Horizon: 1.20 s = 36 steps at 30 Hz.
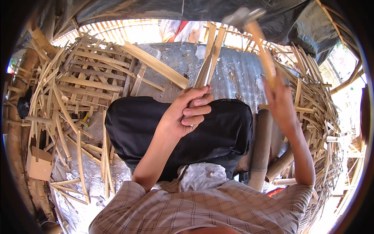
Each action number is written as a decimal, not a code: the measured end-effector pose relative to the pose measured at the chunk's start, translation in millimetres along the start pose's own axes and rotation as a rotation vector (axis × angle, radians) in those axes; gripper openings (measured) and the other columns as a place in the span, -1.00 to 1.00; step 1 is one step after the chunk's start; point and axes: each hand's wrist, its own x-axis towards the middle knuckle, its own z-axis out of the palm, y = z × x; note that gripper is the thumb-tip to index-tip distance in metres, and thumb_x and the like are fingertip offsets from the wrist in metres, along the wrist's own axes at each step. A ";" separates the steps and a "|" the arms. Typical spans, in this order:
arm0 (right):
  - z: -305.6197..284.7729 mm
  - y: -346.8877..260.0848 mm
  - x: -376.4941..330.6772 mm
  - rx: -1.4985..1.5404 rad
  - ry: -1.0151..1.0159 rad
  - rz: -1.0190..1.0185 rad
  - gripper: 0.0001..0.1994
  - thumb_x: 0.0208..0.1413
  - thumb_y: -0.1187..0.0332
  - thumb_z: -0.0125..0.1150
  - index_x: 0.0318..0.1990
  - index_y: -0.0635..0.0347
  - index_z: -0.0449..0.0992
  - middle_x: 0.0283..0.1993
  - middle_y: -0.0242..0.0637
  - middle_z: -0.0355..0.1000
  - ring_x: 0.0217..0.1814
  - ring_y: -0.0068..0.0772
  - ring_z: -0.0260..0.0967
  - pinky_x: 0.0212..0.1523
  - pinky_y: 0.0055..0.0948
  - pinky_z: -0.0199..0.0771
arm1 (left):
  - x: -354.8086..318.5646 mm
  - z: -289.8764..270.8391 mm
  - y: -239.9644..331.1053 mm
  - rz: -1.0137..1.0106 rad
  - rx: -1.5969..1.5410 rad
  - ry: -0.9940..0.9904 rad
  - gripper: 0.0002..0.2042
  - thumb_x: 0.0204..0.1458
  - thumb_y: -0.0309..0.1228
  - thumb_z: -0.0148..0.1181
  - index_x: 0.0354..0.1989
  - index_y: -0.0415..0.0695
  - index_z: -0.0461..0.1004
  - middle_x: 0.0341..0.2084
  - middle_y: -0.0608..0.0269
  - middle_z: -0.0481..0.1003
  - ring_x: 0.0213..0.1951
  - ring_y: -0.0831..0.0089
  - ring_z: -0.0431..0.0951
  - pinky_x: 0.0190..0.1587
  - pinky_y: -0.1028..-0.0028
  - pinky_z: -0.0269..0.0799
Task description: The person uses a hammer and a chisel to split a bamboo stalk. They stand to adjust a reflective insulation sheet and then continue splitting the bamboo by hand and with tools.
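Biggest: hammer (pixel 261 50), held up at upper right, motion-blurred; probably head-heavy, stiff, best gripped low on the wooden handle. Pale strips (pixel 219 43), upper centre: look light, springy, may splinter. Slim metal tool (pixel 203 74) just beside them (touching? can't tell): likely rigid, smooth, bit slippery; take the near end, clear of any edge. Left hand (pixel 189 111) curled snugly round that end; right hand (pixel 279 103) closed on hammer handle, blurry.
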 end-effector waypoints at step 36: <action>10.9 -11.8 -11.7 0.169 0.005 0.314 -0.82 0.39 0.35 0.07 -0.06 0.30 0.33 -0.54 0.18 0.38 -0.45 0.33 0.38 -0.42 0.13 0.31 | 26.0 -62.0 -24.6 -0.086 0.000 0.205 -0.81 0.39 -0.44 -0.03 -0.34 -0.14 0.25 -0.61 0.47 0.17 -0.77 0.81 0.06 -0.87 0.75 -0.05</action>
